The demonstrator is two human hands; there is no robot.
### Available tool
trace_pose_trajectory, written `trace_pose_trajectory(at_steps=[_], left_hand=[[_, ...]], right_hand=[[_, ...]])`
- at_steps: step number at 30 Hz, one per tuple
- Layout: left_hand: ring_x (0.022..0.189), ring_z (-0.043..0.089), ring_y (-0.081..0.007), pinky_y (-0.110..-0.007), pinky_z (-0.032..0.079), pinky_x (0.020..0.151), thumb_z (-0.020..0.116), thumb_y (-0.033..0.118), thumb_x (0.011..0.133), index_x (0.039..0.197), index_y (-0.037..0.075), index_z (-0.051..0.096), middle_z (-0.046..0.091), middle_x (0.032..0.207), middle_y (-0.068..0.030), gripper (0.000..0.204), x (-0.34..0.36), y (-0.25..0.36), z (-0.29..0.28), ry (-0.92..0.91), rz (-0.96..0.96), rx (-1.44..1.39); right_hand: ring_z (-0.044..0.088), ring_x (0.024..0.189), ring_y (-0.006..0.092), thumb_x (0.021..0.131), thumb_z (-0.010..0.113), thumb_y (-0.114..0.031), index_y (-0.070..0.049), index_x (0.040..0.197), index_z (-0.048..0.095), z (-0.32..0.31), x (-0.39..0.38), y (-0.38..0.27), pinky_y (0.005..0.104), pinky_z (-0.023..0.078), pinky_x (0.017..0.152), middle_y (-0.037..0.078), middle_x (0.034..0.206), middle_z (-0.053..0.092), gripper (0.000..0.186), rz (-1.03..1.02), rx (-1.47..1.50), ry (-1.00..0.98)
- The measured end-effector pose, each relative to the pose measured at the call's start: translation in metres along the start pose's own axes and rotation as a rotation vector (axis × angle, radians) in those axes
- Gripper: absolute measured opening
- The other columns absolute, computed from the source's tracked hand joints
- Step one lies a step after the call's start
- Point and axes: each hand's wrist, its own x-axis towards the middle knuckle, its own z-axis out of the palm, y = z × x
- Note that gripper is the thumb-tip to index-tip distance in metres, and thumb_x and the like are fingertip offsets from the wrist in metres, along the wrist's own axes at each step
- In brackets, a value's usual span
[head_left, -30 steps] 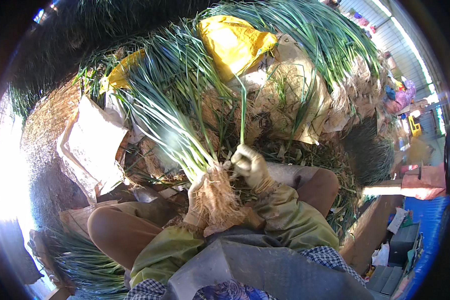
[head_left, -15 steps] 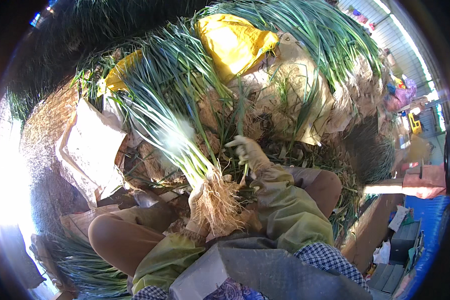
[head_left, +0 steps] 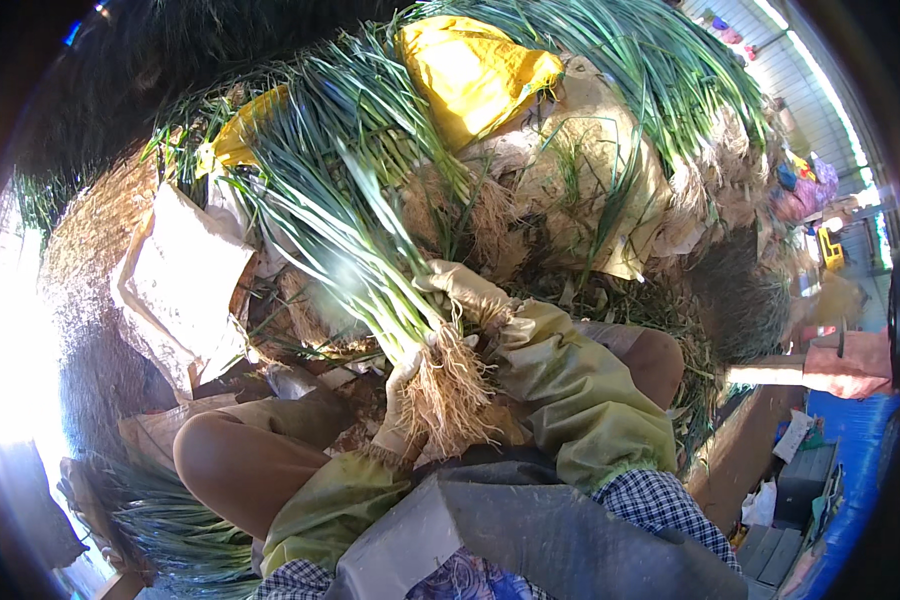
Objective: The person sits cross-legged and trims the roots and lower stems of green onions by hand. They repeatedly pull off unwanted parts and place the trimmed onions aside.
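Note:
My gloved left hand (head_left: 398, 405) is closed around a bunch of green onions (head_left: 375, 300), just above the pale, stringy roots (head_left: 448, 385). The bunch slants away to the upper left, roots toward me, its long leaves spreading over more onions. On the right side of the same bunch, my gloved right hand (head_left: 467, 288) has its fingers bent against the stalks. Its fingertips are partly hidden among them, and it appears to grip some. Both forearms wear yellow-green sleeves.
Beyond my hands lie a yellow sack (head_left: 470, 80), a beige sack (head_left: 605, 150) and a large heap of green onions (head_left: 660, 90). A pale sack (head_left: 185, 290) is at the left. More onions (head_left: 185, 530) lie near my left knee. Grey crates (head_left: 805, 485) stand at the right.
My right hand has moved left onto the bunch, from a spot beside it with fingers stretched out. The bunch in my left hand has shifted slightly up and right.

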Motion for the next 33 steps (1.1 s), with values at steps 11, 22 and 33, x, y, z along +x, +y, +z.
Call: trace_pose_trajectory(at_steps=[11, 22, 33], left_hand=[[0.102, 0.057, -0.0282, -0.044, 0.046, 0.094, 0.056, 0.022, 0.085, 0.119, 0.0, 0.051, 0.058, 0.112, -0.0156, 0.041, 0.005, 0.002, -0.001, -0.038, 0.042, -0.022], [0.096, 0.057, -0.029, -0.044, 0.049, 0.086, 0.052, 0.026, 0.088, 0.119, 0.001, 0.05, 0.058, 0.107, -0.0161, 0.039, 0.003, -0.005, 0.016, -0.029, -0.052, -0.16], [0.097, 0.06, -0.0285, -0.042, 0.049, 0.088, 0.056, 0.018, 0.084, 0.117, -0.001, 0.051, 0.059, 0.107, -0.0161, 0.039, 0.002, -0.006, 0.007, -0.033, -0.033, 0.033]], right_hand=[[0.052, 0.061, 0.0075, 0.09, 0.057, -0.014, -0.002, 0.096, 0.063, 0.019, -0.044, 0.011, 0.0192, 0.039, 0.048, 0.005, 0.076, 0.06, 0.014, -0.3, -0.346, 0.494], [0.054, 0.058, 0.0142, 0.096, 0.047, -0.018, -0.004, 0.086, 0.057, 0.03, -0.094, -0.017, 0.025, 0.047, 0.055, 0.009, 0.073, 0.063, 0.02, -0.462, 0.081, 0.396], [0.039, 0.049, 0.0057, 0.093, 0.048, -0.022, -0.011, 0.074, 0.054, 0.022, -0.084, -0.04, 0.0214, 0.03, 0.047, -0.003, 0.058, 0.045, 0.023, 0.195, 0.212, -0.091]])
